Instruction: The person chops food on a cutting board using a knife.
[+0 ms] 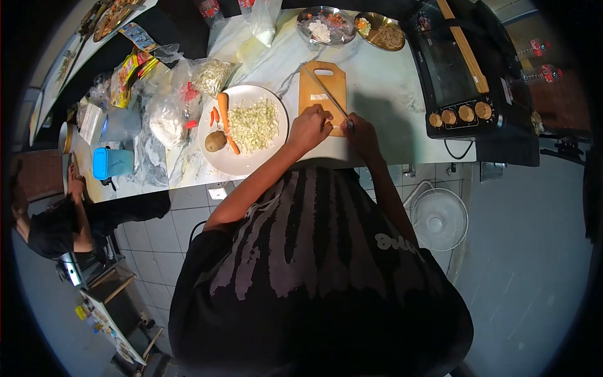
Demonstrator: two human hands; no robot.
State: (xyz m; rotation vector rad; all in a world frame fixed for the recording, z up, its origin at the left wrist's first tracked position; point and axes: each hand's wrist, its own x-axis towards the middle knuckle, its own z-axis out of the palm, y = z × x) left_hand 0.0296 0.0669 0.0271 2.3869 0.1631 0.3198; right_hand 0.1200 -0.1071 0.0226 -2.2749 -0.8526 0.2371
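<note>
A wooden cutting board (305, 94) lies on the marble counter in front of me. My right hand (362, 137) is closed round the handle of a knife (327, 92), whose blade slants across the board toward its far left. Small white pieces (319, 97) lie on the board left of the blade. My left hand (309, 130) rests at the board's near left part with fingers curled; what is under them is hidden. Left of it, a large white plate (246, 167) bears chopped pale-green vegetable (253, 125), carrots (224, 110), a potato (215, 141) and red chillies (215, 115).
A black oven (455, 75) stands at the right. Two metal plates (326, 39) with chopped food sit at the back. Plastic bags (168, 122) and a blue-lidded container (100, 164) crowd the left. Another person's arm (80, 217) shows at far left. A fan (441, 217) stands below the counter.
</note>
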